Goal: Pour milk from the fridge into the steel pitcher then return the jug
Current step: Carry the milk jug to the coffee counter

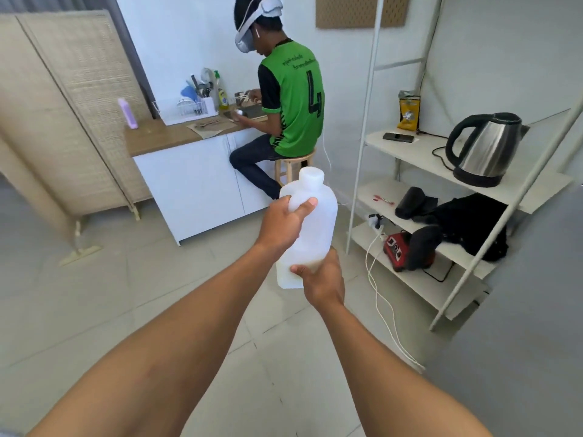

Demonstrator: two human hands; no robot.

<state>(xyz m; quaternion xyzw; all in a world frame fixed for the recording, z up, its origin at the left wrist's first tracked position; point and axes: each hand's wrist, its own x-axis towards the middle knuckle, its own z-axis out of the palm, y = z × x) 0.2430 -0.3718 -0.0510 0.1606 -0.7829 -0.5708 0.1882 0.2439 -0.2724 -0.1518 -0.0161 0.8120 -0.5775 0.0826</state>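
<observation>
Item 1, nearest: I am seeing two bare forearms reaching forward from the bottom edge, over a pale tiled floor (94, 310).

Item 2: the right hand (321, 279) is cupping the base of the milk jug (312, 228), its fingers (299, 269) wrapping the lower edge from the right.

Item 3: the left hand (282, 223) is gripping the jug's upper body just below the shoulder, thumb showing on the front face. Both sets of fingers are clenching on the jug.

Item 4: the jug itself, translucent white plastic with a white screw cap (311, 175) on, is being held in mid-air between the hands, roughly upright and tilting slightly. A little liquid appears to be sitting at the bottom.

Item 5, right: a white ladder shelf (410, 146) is carrying a steel electric kettle (485, 149), a phone (398, 137), a yellow bag (409, 113), dark cloth (467, 222) and a red appliance (399, 249). White cables are trailing to the floor.

Item 6, left: a woven folding screen (63, 105) is standing well apart from the hands.

Item 7, farthest: a second person in a green shirt (296, 99) is sitting on a wooden stool (295, 165) at a wooden worktop (157, 137) over white cabinets, wearing a headset. A dish rack (192, 108), a yellow soap bottle (223, 97) and a purple bottle (127, 113) are standing on that worktop.
</observation>
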